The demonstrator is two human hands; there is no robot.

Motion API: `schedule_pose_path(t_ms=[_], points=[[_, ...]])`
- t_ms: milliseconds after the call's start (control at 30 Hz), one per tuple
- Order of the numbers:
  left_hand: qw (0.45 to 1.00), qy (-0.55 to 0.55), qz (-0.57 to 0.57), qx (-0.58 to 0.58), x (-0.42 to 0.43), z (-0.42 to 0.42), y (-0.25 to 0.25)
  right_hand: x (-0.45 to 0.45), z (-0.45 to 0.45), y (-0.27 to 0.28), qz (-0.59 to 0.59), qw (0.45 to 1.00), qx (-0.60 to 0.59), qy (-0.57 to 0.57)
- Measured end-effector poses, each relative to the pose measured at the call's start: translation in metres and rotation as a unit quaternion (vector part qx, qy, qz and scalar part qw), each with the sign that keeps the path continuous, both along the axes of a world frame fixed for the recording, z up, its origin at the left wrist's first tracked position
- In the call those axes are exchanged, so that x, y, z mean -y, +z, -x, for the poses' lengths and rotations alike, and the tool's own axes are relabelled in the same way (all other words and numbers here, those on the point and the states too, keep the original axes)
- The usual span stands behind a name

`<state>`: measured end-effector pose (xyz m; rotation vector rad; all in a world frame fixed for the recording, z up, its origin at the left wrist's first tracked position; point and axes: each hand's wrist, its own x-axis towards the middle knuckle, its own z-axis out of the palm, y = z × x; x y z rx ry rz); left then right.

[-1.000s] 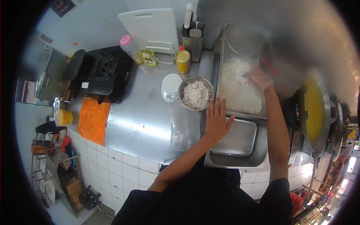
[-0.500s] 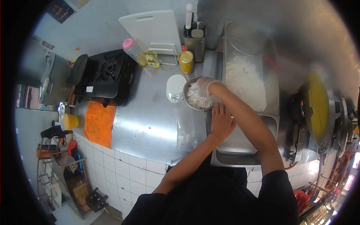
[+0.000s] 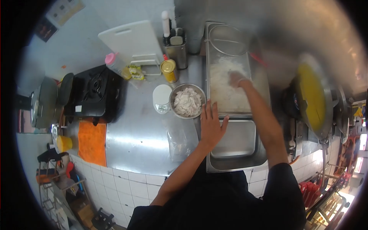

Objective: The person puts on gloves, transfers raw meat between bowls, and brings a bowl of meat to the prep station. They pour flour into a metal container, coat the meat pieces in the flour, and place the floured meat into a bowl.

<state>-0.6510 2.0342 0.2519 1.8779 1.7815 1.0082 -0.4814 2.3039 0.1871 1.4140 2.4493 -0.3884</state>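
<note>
My right hand (image 3: 238, 79), in what looks like a clear plastic glove, is down at the white flour (image 3: 224, 88) in the long metal tray (image 3: 208, 73). Motion smears its fingers, so I cannot tell what they hold. My left hand (image 3: 212, 124) is bare, its fingers spread, with the fingertips close to the right side of a round metal bowl (image 3: 171, 107). Whether they touch the rim is unclear. Flour-coated pale pieces (image 3: 188, 102) fill the bowl. A metal pan (image 3: 235, 143) lies to the right of my left hand, below the flour tray.
Left of the bowl stands a white kitchen scale (image 3: 162, 94), with a yellow can (image 3: 168, 71) behind it. A clear plastic bag (image 3: 183, 140) lies in front. Further left are a black stove (image 3: 94, 90) and an orange cloth (image 3: 92, 142). A large wok of yellow oil (image 3: 311, 97) is at right.
My right hand has left the bowl and moved right and away into the flour tray. My left hand's fingers have spread wider beside the bowl. The view has shifted right.
</note>
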Motion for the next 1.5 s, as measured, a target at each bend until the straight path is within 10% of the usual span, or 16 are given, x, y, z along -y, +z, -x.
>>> schedule_pose_path(t_ms=[200,533,733,1067,1500], points=[[1.0,0.003,0.001,-0.004,-0.001,-0.002,0.0,0.026,0.04,-0.034,-0.141,0.983,-0.096,-0.062],[1.0,0.001,-0.021,0.02,-0.004,0.0,0.0,0.009,-0.016,0.062,0.021,0.999,-0.001,-0.034],[1.0,0.0,-0.017,0.012,-0.004,0.0,0.001,0.059,-0.016,-0.031,0.04,0.999,0.013,0.027],[0.999,-0.002,-0.026,0.028,-0.004,-0.002,-0.001,0.032,-0.015,0.03,0.002,0.972,-0.179,-0.153],[0.998,0.006,-0.026,0.057,-0.007,0.002,-0.001,0.018,-0.009,0.014,0.086,0.996,0.008,-0.037]])
